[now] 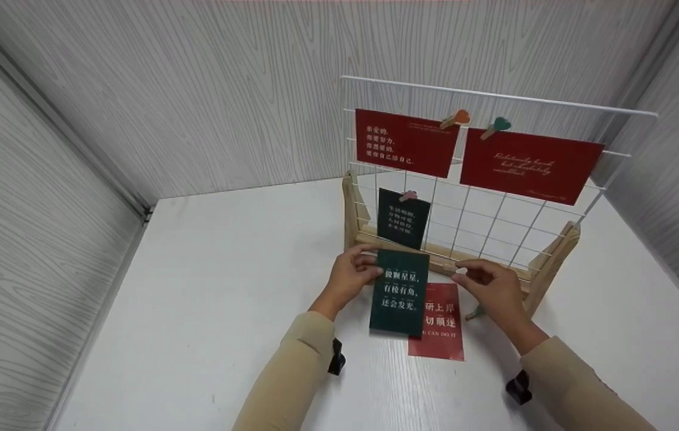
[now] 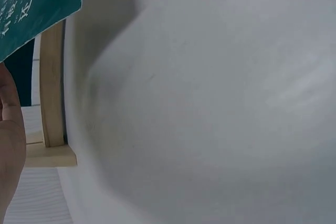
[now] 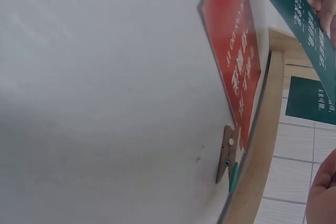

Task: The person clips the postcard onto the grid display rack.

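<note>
My left hand (image 1: 352, 272) pinches a dark green card with white writing (image 1: 399, 293) by its left edge, holding it up in front of the rack's lower bar. With thumb and fingertips my right hand (image 1: 495, 290) pinches what looks like a small wooden clothespin (image 1: 448, 267), just right of that card. A red card (image 1: 444, 323) lies on the table, partly covered by the green one in the head view. Beside it is a wooden clothespin with a green end (image 3: 228, 156). In the left wrist view only a corner of the green card (image 2: 47, 9) shows.
A white wire grid rack (image 1: 495, 96) stands in a wooden base (image 1: 555, 257). Two red cards (image 1: 405, 143) hang at its top, held by clothespins with orange and green hearts (image 1: 500, 124). Lower left hangs another dark green card (image 1: 402, 221) under a pink clip (image 1: 409, 196).
</note>
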`<state>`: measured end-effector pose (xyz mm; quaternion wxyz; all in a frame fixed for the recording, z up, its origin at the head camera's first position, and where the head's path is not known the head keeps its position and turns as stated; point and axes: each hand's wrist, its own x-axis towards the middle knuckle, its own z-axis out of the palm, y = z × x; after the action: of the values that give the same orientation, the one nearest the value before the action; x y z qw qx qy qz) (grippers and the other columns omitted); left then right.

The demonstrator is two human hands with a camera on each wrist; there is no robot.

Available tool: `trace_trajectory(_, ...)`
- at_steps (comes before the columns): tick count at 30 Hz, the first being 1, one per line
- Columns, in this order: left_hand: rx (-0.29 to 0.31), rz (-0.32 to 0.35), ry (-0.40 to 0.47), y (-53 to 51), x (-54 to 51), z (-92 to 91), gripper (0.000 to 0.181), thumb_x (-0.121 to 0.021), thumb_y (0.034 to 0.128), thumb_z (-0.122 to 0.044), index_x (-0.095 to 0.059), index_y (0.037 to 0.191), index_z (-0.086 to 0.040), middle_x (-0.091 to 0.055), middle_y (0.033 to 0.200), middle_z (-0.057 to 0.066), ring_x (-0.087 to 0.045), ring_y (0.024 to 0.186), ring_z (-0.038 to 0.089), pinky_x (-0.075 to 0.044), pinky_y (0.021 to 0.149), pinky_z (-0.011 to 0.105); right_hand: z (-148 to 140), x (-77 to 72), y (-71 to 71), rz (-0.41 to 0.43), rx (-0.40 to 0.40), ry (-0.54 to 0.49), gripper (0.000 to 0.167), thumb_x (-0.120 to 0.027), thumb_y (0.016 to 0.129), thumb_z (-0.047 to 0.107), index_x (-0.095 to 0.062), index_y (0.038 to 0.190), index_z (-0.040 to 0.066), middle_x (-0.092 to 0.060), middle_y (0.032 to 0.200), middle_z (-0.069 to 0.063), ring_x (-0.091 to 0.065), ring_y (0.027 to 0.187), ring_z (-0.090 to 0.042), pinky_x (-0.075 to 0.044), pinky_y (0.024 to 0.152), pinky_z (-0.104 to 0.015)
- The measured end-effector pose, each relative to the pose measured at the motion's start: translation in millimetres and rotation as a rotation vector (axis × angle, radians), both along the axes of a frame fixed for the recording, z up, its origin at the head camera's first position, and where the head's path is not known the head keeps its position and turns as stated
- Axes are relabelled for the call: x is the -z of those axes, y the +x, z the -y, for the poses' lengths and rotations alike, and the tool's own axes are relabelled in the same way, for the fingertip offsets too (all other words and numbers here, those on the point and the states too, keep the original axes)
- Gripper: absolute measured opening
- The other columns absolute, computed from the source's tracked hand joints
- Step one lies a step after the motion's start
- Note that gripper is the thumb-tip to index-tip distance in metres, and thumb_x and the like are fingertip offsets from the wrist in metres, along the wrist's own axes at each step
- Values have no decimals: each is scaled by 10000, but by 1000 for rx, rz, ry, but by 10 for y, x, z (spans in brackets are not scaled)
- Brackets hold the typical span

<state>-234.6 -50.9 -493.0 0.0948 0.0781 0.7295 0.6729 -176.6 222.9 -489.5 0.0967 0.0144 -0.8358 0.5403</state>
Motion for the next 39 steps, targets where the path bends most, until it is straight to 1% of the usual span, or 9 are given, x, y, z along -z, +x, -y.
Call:
trace_trajectory(5, -7, -32, 0, -4, -18, -114, 447, -657, 844, 83, -581, 1264, -53, -669, 988, 92, -645, 873, 194, -556, 737, 323, 12, -42, -58, -21, 15, -28, 333, -737, 842, 289, -706, 1117, 105, -665, 1082, -28, -574, 925, -151, -485, 763, -158)
trace_trajectory(9, 3, -65, 6, -9, -47, -196, 439, -658, 845, 78, -590, 1258, -54, -667, 991, 82, -640, 880, 184, -554, 735, 316, 38, -117, -92, -75, 29, -58, 302, -713, 867, 233, -704, 1136, 97, -681, 1076, -58, -587, 902, -94, -484, 753, -144)
trace_trajectory(12, 20, -87, 31, -13, -68, -252, 440, -654, 845, 84, -590, 1258, -52, -668, 1001, 86, -645, 889, 186, -558, 729, 324, 90, -259, -68, -129, 29, -80, 280, -681, 889, 132, -688, 1155, 47, -679, 1054, -122, -590, 849, -60, -478, 718, -135)
trace_trajectory(15, 29, -99, 42, -22, -82, -306, 444, -653, 844, 88, -597, 1255, -68, -671, 1000, 74, -647, 889, 178, -559, 722, 321, 138, -407, -30, -165, 14, -107, 282, -645, 900, 42, -655, 1174, -21, -658, 1061, -191, -600, 838, -72, -481, 713, -145)
trace_trajectory(20, 31, -122, 24, -37, -126, -393, 436, -660, 848, 68, -605, 1250, -92, -667, 997, 56, -642, 899, 164, -557, 721, 308, 169, -531, -15, -167, 22, -117, 263, -658, 898, 65, -658, 1144, -28, -661, 1072, -169, -615, 859, -102, -495, 735, -161)
trace_trajectory(23, 24, -131, 15, -49, -169, -447, 431, -665, 850, 52, -609, 1249, -101, -665, 998, 53, -637, 912, 157, -554, 730, 297, 178, -568, -28, -171, 33, -117, 242, -669, 895, 84, -673, 1116, -13, -671, 1046, -145, -607, 834, -107, -492, 703, -160)
trace_trajectory(28, 16, -154, 25, -74, -223, -527, 431, -671, 839, 60, -619, 1234, -104, -670, 987, 55, -641, 896, 152, -551, 738, 285, 188, -632, -56, -198, 47, -135, 249, -661, 896, 70, -677, 1133, -7, -684, 999, -149, -597, 777, -124, -482, 622, -170)
trace_trajectory(34, 15, -183, 34, -101, -275, -613, 426, -664, 840, 73, -624, 1226, -105, -676, 995, 54, -643, 892, 142, -549, 737, 279, 199, -711, -89, -222, 83, -157, 247, -654, 904, 79, -677, 1139, 10, -694, 971, -145, -635, 767, -207, -463, 544, -182)
trace_trajectory(39, 18, -226, 6, -121, -343, -680, 418, -665, 850, 50, -629, 1228, -124, -669, 1010, 32, -627, 912, 118, -535, 739, 264, 196, -763, -131, -289, 115, -168, 225, -668, 889, 60, -685, 1099, -18, -691, 962, -155, -642, 734, -173, -460, 547, -170)
